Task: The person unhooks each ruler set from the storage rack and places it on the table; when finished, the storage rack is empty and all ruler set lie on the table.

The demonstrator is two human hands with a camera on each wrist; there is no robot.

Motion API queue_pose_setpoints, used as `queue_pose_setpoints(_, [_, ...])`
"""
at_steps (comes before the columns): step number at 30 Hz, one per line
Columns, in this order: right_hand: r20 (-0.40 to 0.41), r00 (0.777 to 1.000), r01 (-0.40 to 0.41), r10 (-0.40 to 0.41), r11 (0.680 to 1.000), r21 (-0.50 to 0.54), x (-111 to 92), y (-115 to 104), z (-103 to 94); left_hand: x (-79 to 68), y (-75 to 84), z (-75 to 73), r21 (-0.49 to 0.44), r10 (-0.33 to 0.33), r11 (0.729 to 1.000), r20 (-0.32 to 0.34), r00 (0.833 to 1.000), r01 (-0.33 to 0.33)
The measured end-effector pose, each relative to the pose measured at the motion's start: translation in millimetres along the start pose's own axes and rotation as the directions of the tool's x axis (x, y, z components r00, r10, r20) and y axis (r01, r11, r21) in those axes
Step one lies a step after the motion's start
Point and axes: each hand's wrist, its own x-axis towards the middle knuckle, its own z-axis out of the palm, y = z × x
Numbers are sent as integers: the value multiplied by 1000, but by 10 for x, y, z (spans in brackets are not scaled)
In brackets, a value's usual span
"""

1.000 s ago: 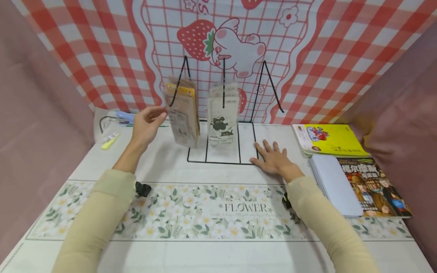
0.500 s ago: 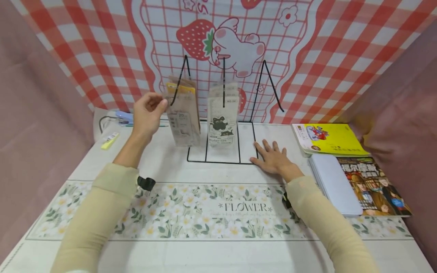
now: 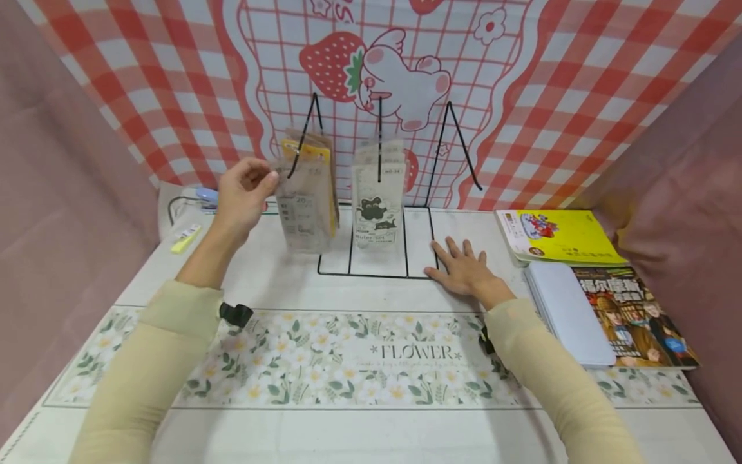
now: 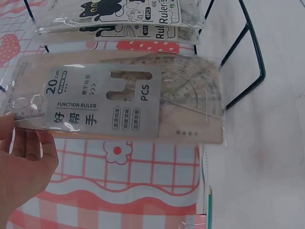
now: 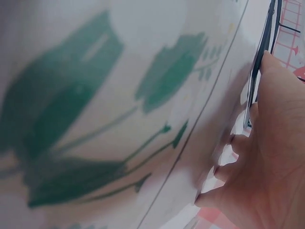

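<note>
My left hand (image 3: 246, 190) pinches the upper left edge of a clear ruler-set packet (image 3: 304, 216) at the front of the rack's left hook. In the left wrist view, the packet (image 4: 105, 102) shows a grey "20 cm" label and a protractor; the thumb and fingers of my hand (image 4: 24, 167) grip one end. A yellow-topped packet (image 3: 315, 153) hangs behind it. Several cat-print ruler sets (image 3: 378, 209) hang on the middle hook. My right hand (image 3: 464, 267) lies with spread fingers on the table, touching the right side of the black wire rack (image 3: 377, 277).
The rack's right hook (image 3: 466, 151) carries nothing. On the right lie a yellow book (image 3: 568, 238), a comic-covered book (image 3: 637, 322) and a pale blue case (image 3: 570, 316). At the left are a yellow highlighter-like item (image 3: 185, 240) and a blue object (image 3: 207, 196).
My left hand rose to the packet's top corner, then drew back left. The front packet swung left and forward, apart from the yellow-topped one. My right hand stayed in place.
</note>
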Motion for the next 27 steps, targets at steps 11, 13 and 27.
queue_pose_setpoints(11, [10,1000,-4,4,1000,-4,19,-31,-5,-276,177,-297,88,16,996,160,987,-31])
queue_pose_setpoints(13, [8,1000,-5,5,1000,-9,19,-41,-11,-308,217,-366,55,20,998,193,981,-32])
queue_pose_setpoints(27, [14,1000,-17,17,1000,-22,5,-39,-7,-402,387,-695,-104,76,994,320,944,-44])
